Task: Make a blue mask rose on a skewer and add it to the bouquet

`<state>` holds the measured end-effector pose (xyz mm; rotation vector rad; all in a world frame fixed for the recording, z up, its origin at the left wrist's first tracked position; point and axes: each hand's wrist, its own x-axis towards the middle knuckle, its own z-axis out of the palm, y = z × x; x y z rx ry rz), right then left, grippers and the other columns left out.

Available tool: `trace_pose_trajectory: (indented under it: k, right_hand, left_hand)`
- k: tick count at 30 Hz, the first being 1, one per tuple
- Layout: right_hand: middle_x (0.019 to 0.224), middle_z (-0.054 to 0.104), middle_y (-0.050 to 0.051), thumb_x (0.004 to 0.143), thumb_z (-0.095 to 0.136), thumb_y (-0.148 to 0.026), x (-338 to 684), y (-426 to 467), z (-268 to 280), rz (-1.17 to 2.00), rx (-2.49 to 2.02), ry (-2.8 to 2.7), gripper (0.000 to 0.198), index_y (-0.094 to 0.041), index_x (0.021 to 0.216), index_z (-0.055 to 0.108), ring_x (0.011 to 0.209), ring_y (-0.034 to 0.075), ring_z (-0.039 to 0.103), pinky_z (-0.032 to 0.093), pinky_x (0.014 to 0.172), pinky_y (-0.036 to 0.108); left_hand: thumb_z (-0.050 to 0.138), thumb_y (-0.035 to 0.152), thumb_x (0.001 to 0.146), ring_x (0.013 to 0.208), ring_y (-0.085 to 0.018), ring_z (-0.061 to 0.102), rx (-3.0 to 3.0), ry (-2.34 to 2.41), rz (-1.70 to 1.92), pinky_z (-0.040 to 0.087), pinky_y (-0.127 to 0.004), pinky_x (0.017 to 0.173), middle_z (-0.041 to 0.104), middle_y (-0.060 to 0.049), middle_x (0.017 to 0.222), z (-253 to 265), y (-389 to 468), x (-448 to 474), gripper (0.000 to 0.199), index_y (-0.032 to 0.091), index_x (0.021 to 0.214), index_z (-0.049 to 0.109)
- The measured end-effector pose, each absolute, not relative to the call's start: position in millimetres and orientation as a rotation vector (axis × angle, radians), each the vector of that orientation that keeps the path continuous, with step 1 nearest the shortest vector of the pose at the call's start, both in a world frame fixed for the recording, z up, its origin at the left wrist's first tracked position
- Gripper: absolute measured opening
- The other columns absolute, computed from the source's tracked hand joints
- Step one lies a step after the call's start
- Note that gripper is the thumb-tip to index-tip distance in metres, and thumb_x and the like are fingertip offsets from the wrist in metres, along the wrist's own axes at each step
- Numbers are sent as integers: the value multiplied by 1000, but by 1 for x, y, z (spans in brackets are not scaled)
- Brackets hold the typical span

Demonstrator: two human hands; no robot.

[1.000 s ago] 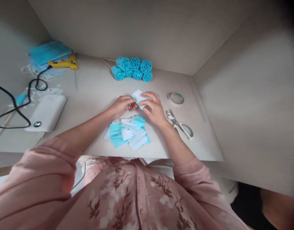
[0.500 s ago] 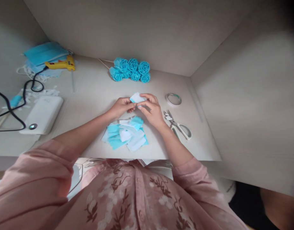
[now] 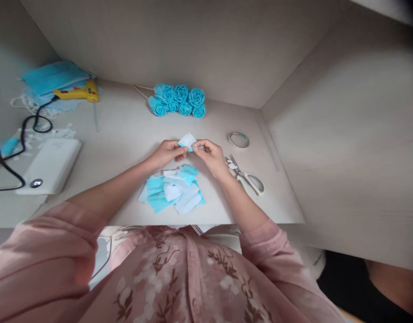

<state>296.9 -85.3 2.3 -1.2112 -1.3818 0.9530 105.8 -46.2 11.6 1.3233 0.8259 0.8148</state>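
Note:
Between my hands is a small white and blue piece of face mask fabric [image 3: 187,139], held above the table. My left hand [image 3: 170,151] pinches its left edge between thumb and fingers. My right hand [image 3: 209,154] grips its right edge the same way. Just below my hands, on the table near the front edge, lies a loose pile of blue and white mask fabric pieces [image 3: 159,193]. Right of my right forearm rest white-handled scissors [image 3: 250,179], their blades spread, with small white scraps by the tips. A roll of tape [image 3: 239,140] lies behind them.
Blue fabric roses [image 3: 181,99] on sticks lie along the back wall. At the far left are blue face masks [image 3: 54,76], a yellow glue gun [image 3: 76,93] with a black cable, white scraps and a white power bank [image 3: 48,166]. A panel [image 3: 341,134] closes the right side.
My right fingers have come down from the top of the fabric piece to its right edge, pinching it there. The whole view has shifted slightly, so the table things appear further left.

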Motion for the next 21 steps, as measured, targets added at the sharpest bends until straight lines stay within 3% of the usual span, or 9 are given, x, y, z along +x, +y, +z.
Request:
trace_pose_trajectory:
  k: [3, 7, 10, 15, 21]
  right_hand:
    - [82, 71, -1, 76, 79, -63, 297, -87, 5, 973, -1221, -1377, 43, -22, 85, 72, 69, 13, 55, 45, 69, 28]
    - [80, 69, -1, 76, 80, -64, 296, -88, 7, 997, -1187, -1381, 43, -22, 84, 71, 70, 14, 56, 46, 70, 29]
    - [82, 70, 0, 74, 82, -66, 295, -87, 7, 988, -1161, -1369, 47, -23, 88, 69, 73, 15, 59, 49, 73, 29]
    - [86, 72, 0, 70, 86, -65, 295, -85, 5, 1094, -1109, -1331, 65, -25, 118, 70, 80, 19, 66, 56, 81, 34]
    - [104, 77, 3, 70, 87, -62, 295, -85, 5, 1168, -1078, -1294, 65, -24, 121, 73, 93, 22, 69, 61, 83, 36]
  left_hand:
    - [83, 48, 65, 54, -10, 53, 1327, 817, 805, 43, -25, 57, 63, -2, 61, 11, -45, 105, 38, 14, 65, 67]
    - [82, 45, 66, 54, -10, 54, 1309, 799, 802, 44, -25, 57, 64, -3, 61, 10, -45, 103, 35, 13, 64, 68]
    - [81, 41, 68, 53, -10, 54, 1304, 794, 806, 43, -25, 56, 64, -3, 60, 10, -45, 103, 31, 13, 64, 68]
    - [82, 36, 71, 53, -10, 53, 1309, 807, 808, 43, -24, 56, 63, -3, 59, 9, -45, 103, 28, 13, 64, 68]
    - [89, 52, 68, 57, -11, 57, 1162, 710, 928, 44, -23, 57, 64, -1, 62, 11, -44, 105, 45, 15, 70, 64]
